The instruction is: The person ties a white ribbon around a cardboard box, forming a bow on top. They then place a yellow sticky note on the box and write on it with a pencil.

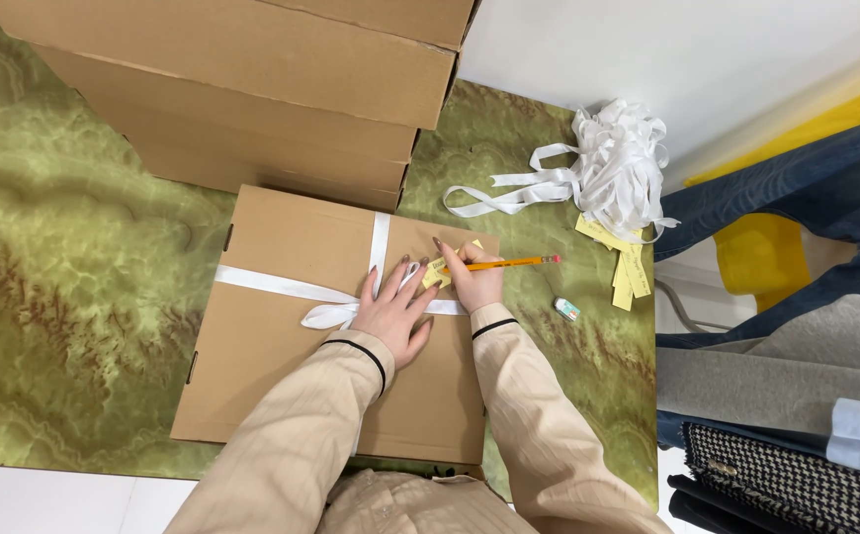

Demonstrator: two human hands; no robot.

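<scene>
Left hand [393, 314] is lying flat, fingers spread, on a brown cardboard box [282, 366] tied with white ribbon [282, 288]. Right hand [472, 280] is pinching a yellow pencil [509, 263] over a small yellow paper tag [437, 274] — just beside the left fingertips. Underneath: green marbled tabletop [64, 287]; beyond the fingers — stacked cardboard boxes [252, 89], white wall [667, 49].
</scene>
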